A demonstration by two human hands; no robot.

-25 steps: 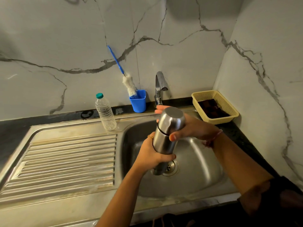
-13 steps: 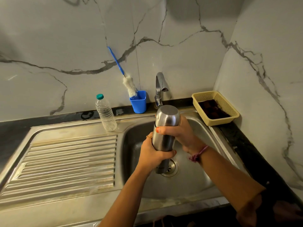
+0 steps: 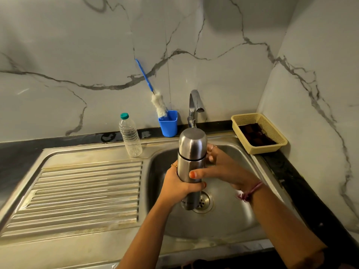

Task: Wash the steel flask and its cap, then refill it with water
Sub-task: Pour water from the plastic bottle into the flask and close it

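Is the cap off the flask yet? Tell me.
No, the cap sits on top of the flask, which the left hand grips.

A clear plastic bottle [image 3: 130, 135] with a green cap stands upright left of the tap [image 3: 194, 105]. Between them a blue cup [image 3: 168, 124] holds a leaning bottle brush [image 3: 155, 94]. Right of the tap, a yellow basket [image 3: 259, 133] holds dark items.
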